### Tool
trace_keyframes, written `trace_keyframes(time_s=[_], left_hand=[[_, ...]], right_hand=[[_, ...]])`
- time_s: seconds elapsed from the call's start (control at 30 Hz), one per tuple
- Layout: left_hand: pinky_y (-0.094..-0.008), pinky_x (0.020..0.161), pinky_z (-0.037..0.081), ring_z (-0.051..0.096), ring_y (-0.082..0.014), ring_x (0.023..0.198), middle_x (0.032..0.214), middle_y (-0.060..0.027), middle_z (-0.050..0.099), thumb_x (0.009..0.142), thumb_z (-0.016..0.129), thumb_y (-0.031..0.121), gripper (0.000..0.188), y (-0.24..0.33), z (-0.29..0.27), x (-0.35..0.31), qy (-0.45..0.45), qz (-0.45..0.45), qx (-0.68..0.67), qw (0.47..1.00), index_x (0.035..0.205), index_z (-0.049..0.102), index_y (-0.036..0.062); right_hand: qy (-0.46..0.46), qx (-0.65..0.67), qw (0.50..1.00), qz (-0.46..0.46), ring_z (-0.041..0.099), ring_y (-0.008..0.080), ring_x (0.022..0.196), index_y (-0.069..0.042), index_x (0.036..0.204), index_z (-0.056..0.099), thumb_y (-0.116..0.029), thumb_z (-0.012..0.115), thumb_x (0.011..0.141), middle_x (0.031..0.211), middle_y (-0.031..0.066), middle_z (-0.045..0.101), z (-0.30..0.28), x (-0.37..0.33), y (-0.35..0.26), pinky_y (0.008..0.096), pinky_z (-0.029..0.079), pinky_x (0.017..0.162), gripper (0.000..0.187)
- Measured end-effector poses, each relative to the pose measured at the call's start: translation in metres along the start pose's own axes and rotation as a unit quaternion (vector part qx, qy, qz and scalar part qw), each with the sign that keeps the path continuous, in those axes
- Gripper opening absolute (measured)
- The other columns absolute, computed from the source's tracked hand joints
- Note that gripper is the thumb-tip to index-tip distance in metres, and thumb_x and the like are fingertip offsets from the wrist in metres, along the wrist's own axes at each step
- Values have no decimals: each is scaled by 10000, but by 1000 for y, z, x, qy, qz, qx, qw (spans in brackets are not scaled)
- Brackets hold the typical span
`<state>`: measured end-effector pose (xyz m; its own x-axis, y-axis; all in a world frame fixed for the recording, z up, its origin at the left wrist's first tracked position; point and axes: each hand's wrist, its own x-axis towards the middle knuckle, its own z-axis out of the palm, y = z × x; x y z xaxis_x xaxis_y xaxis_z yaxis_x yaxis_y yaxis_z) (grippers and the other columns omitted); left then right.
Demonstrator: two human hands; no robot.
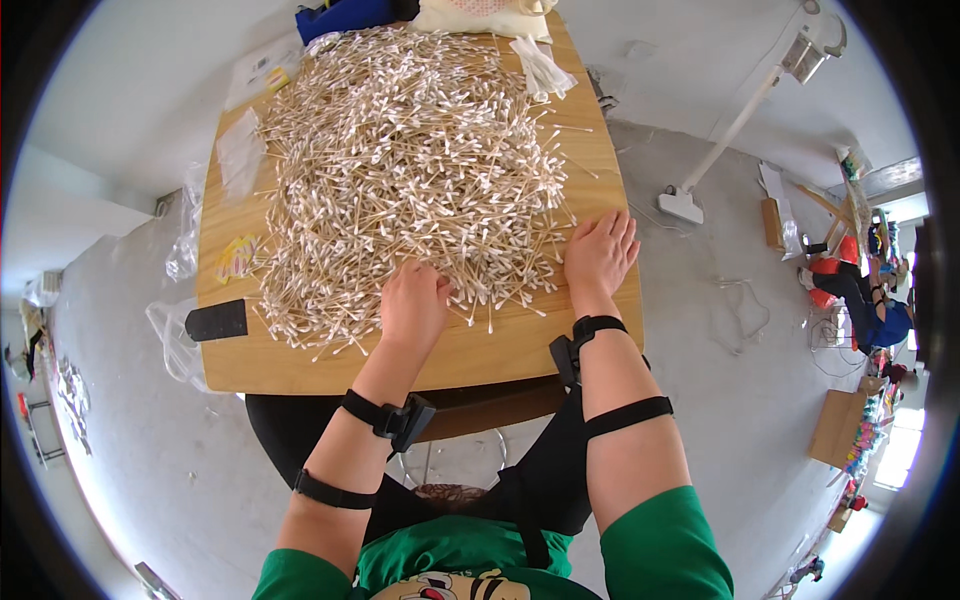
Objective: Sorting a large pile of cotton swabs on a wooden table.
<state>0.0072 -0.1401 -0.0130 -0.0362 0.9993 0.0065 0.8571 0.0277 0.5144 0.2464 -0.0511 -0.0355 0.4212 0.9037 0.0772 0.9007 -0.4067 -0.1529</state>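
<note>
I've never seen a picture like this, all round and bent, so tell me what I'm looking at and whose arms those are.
There's no machine here, just one person's bare arms with black straps around them. A wide fisheye camera worn on the head looks down, which bends the edges. On the wooden table lies a big pile of cotton swabs. The left hand is curled at the pile's near edge; whether it pinches a swab is hard to tell. The right hand is palm down, fingers extended, beside the pile, with nothing visibly held.
</note>
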Motion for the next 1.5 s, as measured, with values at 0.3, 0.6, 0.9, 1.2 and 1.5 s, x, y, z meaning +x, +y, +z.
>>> trace_keyframes(time_s=[0.3, 0.6, 0.9, 1.2, 1.5], left_hand=[[-384, 668, 513, 638, -319, 746, 815, -156, 643, 890, 608, 78, 105, -1, -23, 0, -22, -110, -158, 981, 871, 556, -12], [-237, 650, 504, 597, -109, 705, 853, -67, 629, 917, 606, 55, 232, -41, -51, -6, -6, -222, -441, 870, 1117, 532, -37], [-229, 701, 447, 525, -84, 737, 881, -2, 602, 975, 557, 75, 274, -69, -67, -51, -44, -287, -626, 723, 1236, 574, -5], [-245, 765, 469, 538, -84, 780, 907, 13, 612, 977, 563, 80, 157, -62, -48, -95, -71, -305, -726, 612, 1114, 627, 36], [-262, 718, 502, 580, -108, 742, 890, -28, 607, 990, 541, 73, 129, -54, -40, -76, 63, -274, -650, 706, 1083, 605, 10]], right_hand=[[0, 6, 1000, 10, 213, 259, 1464, -32, 1464, 345, -330, 380, 995, 1558, 107, 291, 2, 0, 2, 436, 148, 1195, 556], [-13, -4, 1000, 15, 206, 251, 1468, -34, 1473, 336, -323, 366, 998, 1562, 105, 286, -1, 0, -1, 430, 146, 1197, 557], [-6, 2, 1000, 9, 221, 271, 1461, -27, 1453, 360, -325, 382, 991, 1553, 122, 301, -1, -1, -4, 439, 152, 1193, 550], [18, 6, 1000, -4, 249, 282, 1448, -22, 1437, 372, -317, 404, 988, 1536, 125, 322, 2, -1, -1, 459, 180, 1180, 537], [21, -1, 1000, -3, 249, 283, 1449, -22, 1437, 373, -322, 395, 990, 1534, 127, 326, 6, -1, 0, 461, 182, 1180, 538]])
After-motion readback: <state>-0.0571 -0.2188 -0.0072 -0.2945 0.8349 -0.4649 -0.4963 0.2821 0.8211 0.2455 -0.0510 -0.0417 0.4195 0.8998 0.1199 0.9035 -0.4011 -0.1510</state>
